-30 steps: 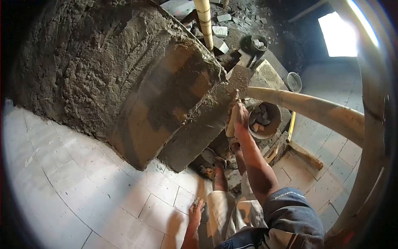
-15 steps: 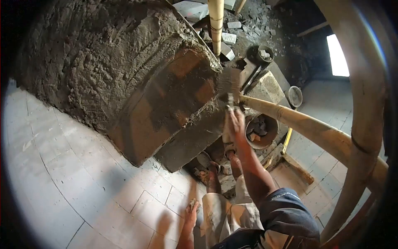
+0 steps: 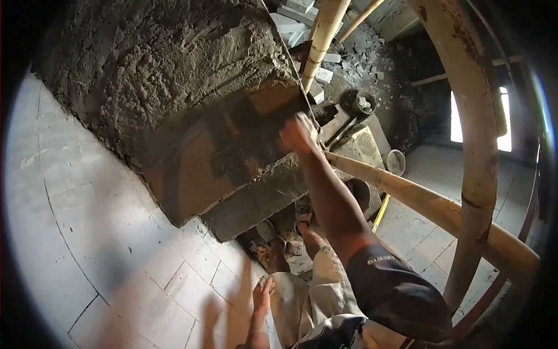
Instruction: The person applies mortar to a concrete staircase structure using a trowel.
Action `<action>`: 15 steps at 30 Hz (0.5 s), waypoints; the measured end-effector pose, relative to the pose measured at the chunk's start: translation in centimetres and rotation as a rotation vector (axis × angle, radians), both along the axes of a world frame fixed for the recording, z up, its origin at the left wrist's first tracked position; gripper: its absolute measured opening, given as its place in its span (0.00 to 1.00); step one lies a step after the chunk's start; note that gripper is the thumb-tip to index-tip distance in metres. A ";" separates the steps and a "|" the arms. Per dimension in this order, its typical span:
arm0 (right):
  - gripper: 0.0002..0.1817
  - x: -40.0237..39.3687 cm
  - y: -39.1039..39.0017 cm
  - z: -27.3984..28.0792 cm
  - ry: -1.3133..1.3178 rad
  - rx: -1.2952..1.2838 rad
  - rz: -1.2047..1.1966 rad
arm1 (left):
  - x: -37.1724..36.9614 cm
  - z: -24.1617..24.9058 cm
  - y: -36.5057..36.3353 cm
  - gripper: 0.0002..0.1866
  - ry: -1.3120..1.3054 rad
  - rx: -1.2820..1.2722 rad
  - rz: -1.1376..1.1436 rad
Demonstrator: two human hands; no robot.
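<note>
My right hand (image 3: 299, 136) is closed round a trowel's handle at the right end of the wall's brick face; motion blurs it and its dark blade is hard to make out. Rough wet mortar (image 3: 157, 75) covers the upper wall, while a smoother brown band (image 3: 200, 168) below has little mortar on it. A grey mortar-coated ledge (image 3: 250, 203) runs along the bottom. My left hand (image 3: 263, 294) hangs low beside my knee, fingers loosely bent and apart, with grey smears and nothing visible in it.
Bamboo poles (image 3: 401, 189) cross at the right, one upright (image 3: 322, 43) near the wall's corner. Behind are a bucket (image 3: 365, 103), a pale pail (image 3: 395, 163), a yellow level (image 3: 381, 213) and rubble (image 3: 360, 64). White tiles (image 3: 116, 232) lie at the left.
My right hand has moved up and left with the trowel, from beyond the wall's edge onto its face. The view has shifted a little. My left hand stays low.
</note>
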State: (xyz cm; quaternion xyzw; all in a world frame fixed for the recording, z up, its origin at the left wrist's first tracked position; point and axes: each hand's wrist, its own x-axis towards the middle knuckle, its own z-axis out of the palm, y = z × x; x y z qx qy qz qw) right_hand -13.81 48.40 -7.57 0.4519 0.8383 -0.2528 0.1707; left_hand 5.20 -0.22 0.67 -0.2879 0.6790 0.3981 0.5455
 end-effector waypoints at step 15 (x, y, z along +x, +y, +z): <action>0.21 5.3 -2.3 3.8 -0.171 -0.108 -0.105 | 2.1 -1.6 -3.0 0.30 0.139 0.016 0.050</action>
